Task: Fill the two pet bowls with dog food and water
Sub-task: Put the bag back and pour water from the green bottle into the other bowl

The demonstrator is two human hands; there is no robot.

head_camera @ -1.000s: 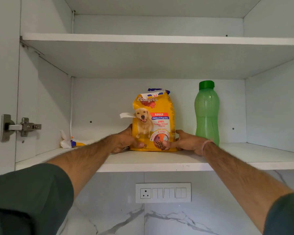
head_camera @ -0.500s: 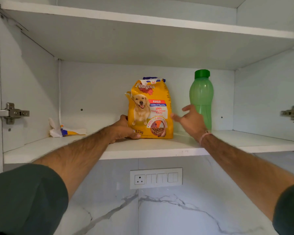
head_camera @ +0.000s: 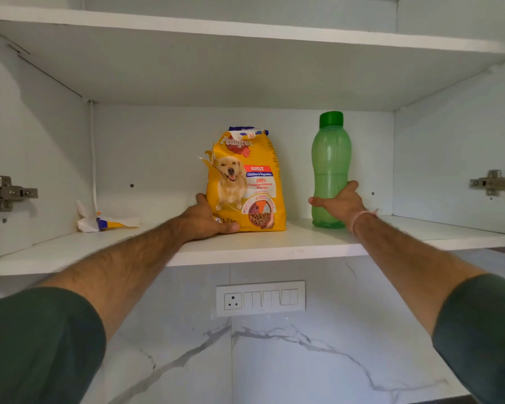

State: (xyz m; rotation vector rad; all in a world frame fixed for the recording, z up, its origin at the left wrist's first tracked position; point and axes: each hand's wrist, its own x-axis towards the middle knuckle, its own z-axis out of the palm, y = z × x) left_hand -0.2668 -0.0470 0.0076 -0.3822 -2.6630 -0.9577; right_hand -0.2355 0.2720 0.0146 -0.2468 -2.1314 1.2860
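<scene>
Bottle (head_camera: pixel 330 158) at 3 o'clock of the bag (head_camera: pixel 248 176) is now clasped by the right grip (head_camera: pixel 340 201); the bag stays held by the left grip (head_camera: pixel 204 220). Both are judged ready for lifting.

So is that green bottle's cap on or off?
On: the green cap sits atop the bottle, which stands upright on the shelf.

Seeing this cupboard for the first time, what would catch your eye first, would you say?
The yellow dog food bag stands in the middle of the shelf, the left hand gripping its lower corner. To its right, the green bottle stands upright with the right hand wrapped round its lower part.
</scene>
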